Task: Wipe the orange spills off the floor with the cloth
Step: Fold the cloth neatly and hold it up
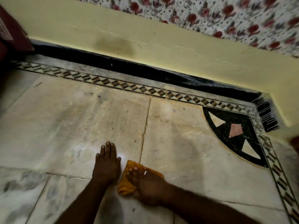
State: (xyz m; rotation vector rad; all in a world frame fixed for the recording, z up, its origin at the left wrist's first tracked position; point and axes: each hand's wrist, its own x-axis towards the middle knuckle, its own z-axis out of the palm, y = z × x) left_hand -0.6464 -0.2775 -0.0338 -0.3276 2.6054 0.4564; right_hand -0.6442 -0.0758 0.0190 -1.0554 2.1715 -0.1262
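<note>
An orange cloth (125, 188) lies bunched on the pale stone floor (72, 126) near the bottom middle. My right hand (145, 183) lies on top of the cloth and presses it to the floor, fingers spread over it and pointing left; the hand is blurred. My left hand (106, 164) rests flat on the floor just left of the cloth, fingers straight and pointing away from me. Faint yellowish staining shows along the tile joint (144, 126) above the cloth. Part of the cloth is hidden under my right hand.
A yellow wall base (161, 46) with a black skirting (129, 68) runs across the far side. A patterned border strip (113, 83) and a black corner inlay (234, 131) mark the floor's edge. Flowered fabric (226, 13) hangs above. A dark red object (13, 29) sits far left.
</note>
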